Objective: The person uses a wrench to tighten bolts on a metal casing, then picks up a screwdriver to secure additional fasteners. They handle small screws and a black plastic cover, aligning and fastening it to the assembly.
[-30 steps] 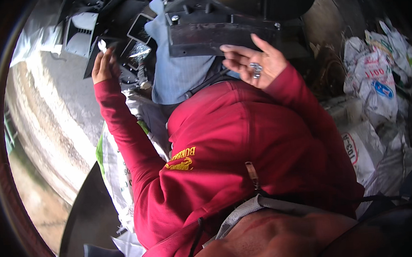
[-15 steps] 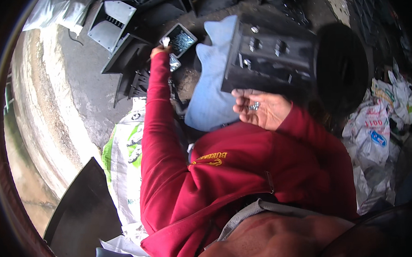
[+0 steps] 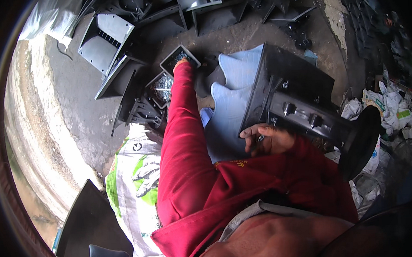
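Note:
My left arm stretches forward, and my left hand (image 3: 181, 63) is down inside a dark tray (image 3: 194, 59) of small bluish metal fasteners; its fingertips are hidden. Beside my forearm sits a second tray (image 3: 154, 100) holding shiny small metal pieces, with a pale stick-like thing (image 3: 163, 89) lying across it. My right hand (image 3: 274, 140) is curled, palm up, around small shiny metal fasteners (image 3: 261, 138), only partly visible. Just beyond it a black metal assembly (image 3: 292, 106) with bolts and a round black disc (image 3: 362, 141) rests over the blue cloth (image 3: 232, 97) at my legs.
Grey and black angled metal parts (image 3: 106, 43) stand in an arc at the far side and left. A white and green sack (image 3: 137, 188) lies left of me, near a dark curved panel (image 3: 87, 223). Crumpled white sacks (image 3: 400, 104) are piled at right.
My left hand has moved from the tray's left edge down into it. The right hand's fingers have curled inward over the fasteners. The whole view has shifted, and the second tray now shows more fully.

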The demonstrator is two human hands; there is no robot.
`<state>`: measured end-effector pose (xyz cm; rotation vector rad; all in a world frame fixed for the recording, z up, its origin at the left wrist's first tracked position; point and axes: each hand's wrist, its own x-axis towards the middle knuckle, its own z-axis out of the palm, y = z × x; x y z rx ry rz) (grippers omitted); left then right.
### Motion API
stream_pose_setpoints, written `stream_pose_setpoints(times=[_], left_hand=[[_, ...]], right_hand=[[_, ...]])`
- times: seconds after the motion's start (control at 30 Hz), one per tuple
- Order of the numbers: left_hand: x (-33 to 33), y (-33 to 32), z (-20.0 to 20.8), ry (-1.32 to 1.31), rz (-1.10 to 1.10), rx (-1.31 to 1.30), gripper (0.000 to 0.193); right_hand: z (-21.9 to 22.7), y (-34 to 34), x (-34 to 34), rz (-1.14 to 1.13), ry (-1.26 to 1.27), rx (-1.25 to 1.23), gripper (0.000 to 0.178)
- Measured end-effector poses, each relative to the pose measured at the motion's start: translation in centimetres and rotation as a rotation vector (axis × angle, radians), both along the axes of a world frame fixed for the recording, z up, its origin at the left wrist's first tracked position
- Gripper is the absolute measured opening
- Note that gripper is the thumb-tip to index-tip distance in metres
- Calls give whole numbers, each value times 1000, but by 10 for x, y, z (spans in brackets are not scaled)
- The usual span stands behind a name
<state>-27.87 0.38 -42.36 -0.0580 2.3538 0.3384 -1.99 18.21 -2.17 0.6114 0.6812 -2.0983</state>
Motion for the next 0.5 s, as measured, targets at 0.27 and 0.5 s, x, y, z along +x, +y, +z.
stream_pose_setpoints(times=[0.27,0.5], left_hand=[[-13,-12,-72,-179,259,24,65],[-23,9,-36,-398,296,167,45]], right_hand=[[8,0,-10,53,-43,-38,59],[8,-12,1,-86,-95,-23,59]])
